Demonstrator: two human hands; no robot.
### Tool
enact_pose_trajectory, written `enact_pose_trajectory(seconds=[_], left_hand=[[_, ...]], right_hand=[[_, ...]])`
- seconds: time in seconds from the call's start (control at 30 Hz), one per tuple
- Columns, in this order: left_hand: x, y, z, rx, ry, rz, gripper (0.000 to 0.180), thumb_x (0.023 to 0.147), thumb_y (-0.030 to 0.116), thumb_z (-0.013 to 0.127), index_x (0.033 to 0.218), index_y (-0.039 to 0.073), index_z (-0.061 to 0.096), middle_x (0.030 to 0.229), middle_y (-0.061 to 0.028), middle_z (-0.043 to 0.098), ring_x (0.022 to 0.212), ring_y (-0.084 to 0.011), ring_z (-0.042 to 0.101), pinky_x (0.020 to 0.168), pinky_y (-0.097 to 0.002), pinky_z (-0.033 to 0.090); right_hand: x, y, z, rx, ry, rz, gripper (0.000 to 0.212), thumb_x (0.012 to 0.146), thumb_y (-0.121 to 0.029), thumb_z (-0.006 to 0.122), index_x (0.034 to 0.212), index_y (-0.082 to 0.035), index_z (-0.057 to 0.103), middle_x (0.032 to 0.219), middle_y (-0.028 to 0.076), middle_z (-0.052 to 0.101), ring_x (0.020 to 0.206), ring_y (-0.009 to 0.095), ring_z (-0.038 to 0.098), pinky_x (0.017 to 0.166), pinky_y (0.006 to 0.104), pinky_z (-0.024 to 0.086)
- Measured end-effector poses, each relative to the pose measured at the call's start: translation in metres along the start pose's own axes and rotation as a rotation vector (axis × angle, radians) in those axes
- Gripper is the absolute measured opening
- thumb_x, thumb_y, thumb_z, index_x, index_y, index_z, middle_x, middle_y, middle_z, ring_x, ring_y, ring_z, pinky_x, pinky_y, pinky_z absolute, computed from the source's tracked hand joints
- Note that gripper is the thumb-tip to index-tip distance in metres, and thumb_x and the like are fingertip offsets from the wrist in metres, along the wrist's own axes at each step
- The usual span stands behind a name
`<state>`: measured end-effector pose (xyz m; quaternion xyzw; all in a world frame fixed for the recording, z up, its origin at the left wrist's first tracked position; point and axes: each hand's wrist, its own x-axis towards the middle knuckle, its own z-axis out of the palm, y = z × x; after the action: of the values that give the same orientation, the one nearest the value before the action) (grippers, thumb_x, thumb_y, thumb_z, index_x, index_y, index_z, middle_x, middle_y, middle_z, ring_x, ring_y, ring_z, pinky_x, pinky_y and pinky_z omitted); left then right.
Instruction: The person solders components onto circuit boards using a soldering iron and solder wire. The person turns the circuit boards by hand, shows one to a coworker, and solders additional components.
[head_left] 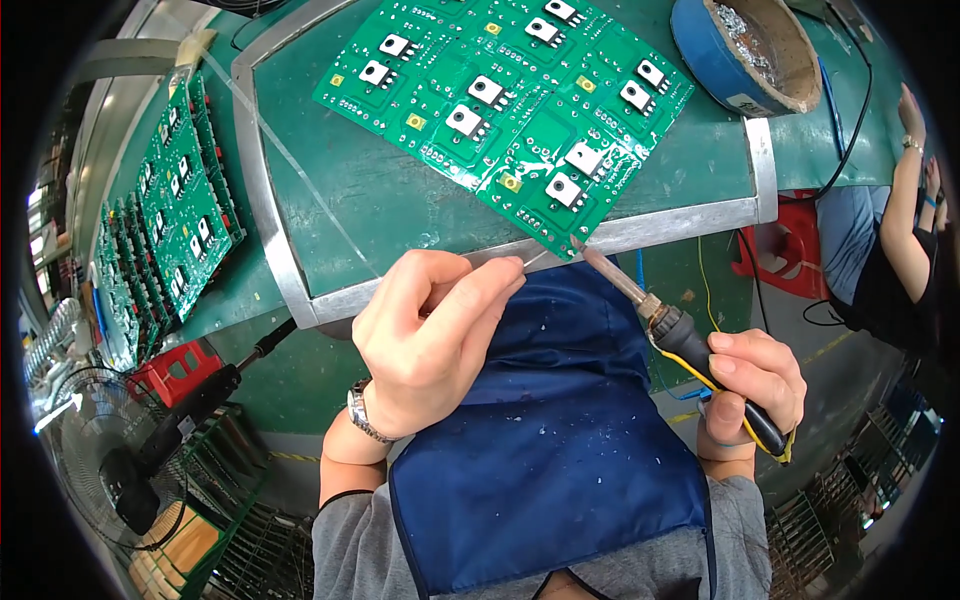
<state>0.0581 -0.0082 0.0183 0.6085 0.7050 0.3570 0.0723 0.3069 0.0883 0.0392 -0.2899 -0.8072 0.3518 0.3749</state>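
Note:
A green circuit board (540,130) with several black-and-white components lies on the bench, its near corner jutting past the metal frame. My right hand (755,385) grips a soldering iron (675,330) by its black handle, a yellow wire running along it. The iron's tip meets or nearly meets the board's near corner; I cannot tell which. Thumb and forefinger of my left hand (430,325) pinch a thin wire, probably solder (537,258), that stretches toward that same corner. A metal watch circles my left wrist.
A metal frame (660,228) edges the green work surface. At the back right stands a blue round tub (725,60) holding silvery scraps. More circuit boards (175,210) stand stacked at left, a brush (192,50) behind them. A fan (115,460) is lower left; another person (900,220) sits at right.

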Motion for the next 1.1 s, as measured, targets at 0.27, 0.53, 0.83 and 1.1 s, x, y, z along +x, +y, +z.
enact_pose_trajectory(seconds=[0.27,0.53,0.83,1.1], left_hand=[[0.002,-0.001,0.007,-0.02,0.047,0.015,0.026,0.068,-0.002,0.078,0.092,0.004,0.071,0.075,-0.004,0.052,0.054,-0.0129,0.051,0.047,-0.0262,0.041],[0.002,-0.004,0.008,-0.005,0.052,0.049,0.027,0.068,-0.003,0.078,0.093,0.002,0.071,0.076,-0.0044,0.052,0.056,-0.0128,0.052,0.048,-0.026,0.041],[0.001,-0.002,0.007,-0.008,0.066,0.028,0.029,0.068,-0.005,0.077,0.095,0.003,0.071,0.079,-0.0043,0.052,0.057,-0.0125,0.052,0.048,-0.0254,0.04],[-0.002,-0.004,-0.002,0.061,0.124,-0.08,0.027,0.067,-0.003,0.08,0.091,0.007,0.073,0.077,-0.0038,0.052,0.058,-0.0122,0.051,0.048,-0.0251,0.04]], right_hand=[[0.003,0.005,0.004,0.032,-0.07,-0.031,0.015,0.08,-0.017,0.072,0.091,-0.006,0.072,0.093,0.01,0.069,0.067,0.021,0.067,0.06,0.0286,0.054],[0.014,0.0,0.005,0.079,-0.202,-0.085,0.024,0.075,-0.007,0.075,0.098,-0.003,0.07,0.1,0.013,0.068,0.066,0.023,0.067,0.058,0.0296,0.054],[0.018,-0.013,0.008,-0.023,-0.332,-0.201,0.029,0.075,-0.012,0.077,0.1,0.0,0.068,0.099,0.014,0.066,0.07,0.023,0.069,0.058,0.0299,0.058],[0.012,-0.004,0.006,-0.008,-0.145,-0.293,0.022,0.082,-0.016,0.072,0.094,0.001,0.068,0.09,0.014,0.067,0.065,0.022,0.068,0.052,0.0289,0.056]])
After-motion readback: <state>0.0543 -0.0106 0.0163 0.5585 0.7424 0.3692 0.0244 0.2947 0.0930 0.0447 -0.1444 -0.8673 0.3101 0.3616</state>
